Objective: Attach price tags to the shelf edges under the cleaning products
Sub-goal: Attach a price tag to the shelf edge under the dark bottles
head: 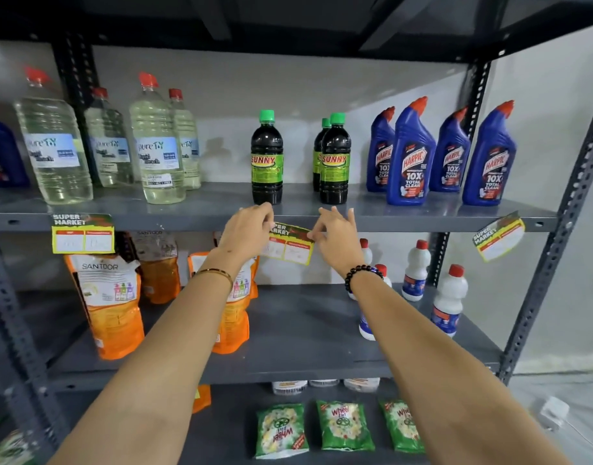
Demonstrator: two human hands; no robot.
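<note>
A yellow, red and green price tag (290,245) hangs tilted at the grey shelf edge (405,221), below the dark Sunny bottles (267,159). My left hand (246,234) pinches the tag's upper left corner against the edge. My right hand (337,241) pinches its upper right corner. Another price tag (83,233) sits on the same edge under the clear bleach bottles (157,142). A third tag (499,235) hangs crooked under the blue Harpic bottles (410,152).
On the shelf below stand orange Santoor refill pouches (110,303) at the left and white bottles with red caps (449,300) at the right. Green Wheel detergent packs (343,426) lie on the lowest shelf. Perforated grey uprights (556,243) frame the rack.
</note>
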